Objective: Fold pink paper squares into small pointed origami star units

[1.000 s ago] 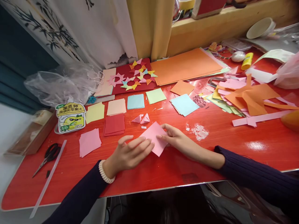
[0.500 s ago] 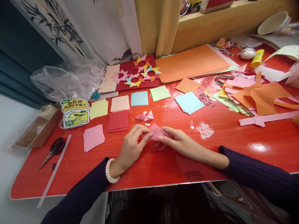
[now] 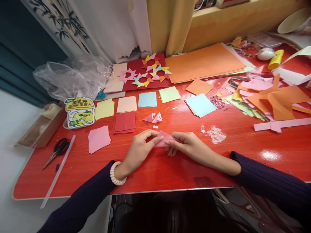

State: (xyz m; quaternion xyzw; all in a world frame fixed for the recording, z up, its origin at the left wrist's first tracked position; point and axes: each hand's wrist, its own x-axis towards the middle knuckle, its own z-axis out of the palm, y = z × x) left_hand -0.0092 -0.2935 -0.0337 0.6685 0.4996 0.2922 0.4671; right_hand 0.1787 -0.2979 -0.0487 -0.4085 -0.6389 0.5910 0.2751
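A folded pink paper square [image 3: 164,139] is held just above the red table [image 3: 170,171] between both my hands. My left hand [image 3: 141,149], with a white bead bracelet at the wrist, pinches its left edge with thumb and fingers. My right hand [image 3: 188,146] pinches its right side, fingers curled around it. Just beyond lie two small folded pink paper pieces [image 3: 153,118]. Small stacks of paper squares lie farther back: pink [image 3: 99,139], red [image 3: 124,122], yellow [image 3: 104,109], peach [image 3: 127,104], blue [image 3: 147,99] and green [image 3: 169,94].
Black scissors [image 3: 57,151] and a white strip lie at the left. A sticker-labelled item [image 3: 79,113], a plastic bag [image 3: 73,77], paper star rings on dark red card [image 3: 145,72], orange sheets [image 3: 206,63], a glue stick [image 3: 274,59] and paper offcuts [image 3: 269,97] crowd the back and right.
The pink square lay flat under my fingers a second ago; since then it has been folded over and lifted between both hands. The camera has tilted slightly.
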